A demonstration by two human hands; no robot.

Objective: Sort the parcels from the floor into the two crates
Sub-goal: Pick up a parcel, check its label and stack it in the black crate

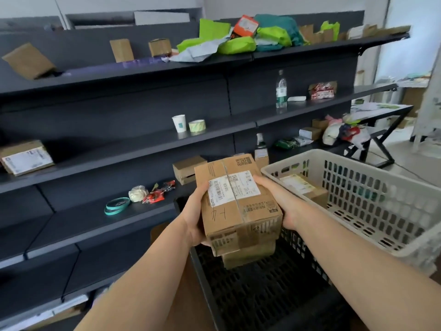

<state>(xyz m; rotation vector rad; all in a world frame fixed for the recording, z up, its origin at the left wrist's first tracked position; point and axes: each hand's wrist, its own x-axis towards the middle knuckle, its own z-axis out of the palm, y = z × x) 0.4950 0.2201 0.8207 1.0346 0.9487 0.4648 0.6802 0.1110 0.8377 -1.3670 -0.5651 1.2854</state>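
- left hand (196, 218) grips the left side of a parcel (238, 206): thumb up on the top edge, fingers curled underneath, mostly hidden.
- right hand (280, 204) grips the right side of the same box: thumb on top beside the white label, fingers wrapped round the far side, hidden.
- parcel is brown cardboard, held in the air between both hands, label up, tape strip down the middle, pen marks on the top face.
- second parcel (248, 258), smaller, sits directly under the first and touches it; cannot tell whether the fingers carry it too.
- both boxes are over the black crate (262, 297), whose slatted floor shows below them.
- white crate (372, 201) stands just right of the black one, its near edge overlapping the black rim; cannot tell if they touch.
- third parcel (303, 187), pale yellow label up, lies inside the white crate near its far-left corner.
- dark shelving (119, 149) runs behind and to the left of the crates.
- shelf level with the hands: small brown box (188, 168) just behind the held parcel; further left, red wrappers (156, 195), a white wad (137, 193) and teal tape rings (117, 206).
- next shelf up: paper cup (179, 123) and tape roll (197, 126) side by side; labelled box (26, 158) at far left.
- above that: water bottle (281, 91) upright, red packet (322, 91) to its right.
- top shelf: pile of green mailers (238, 45), brown boxes either side.
- table (381, 111) at far right, with papers on it.
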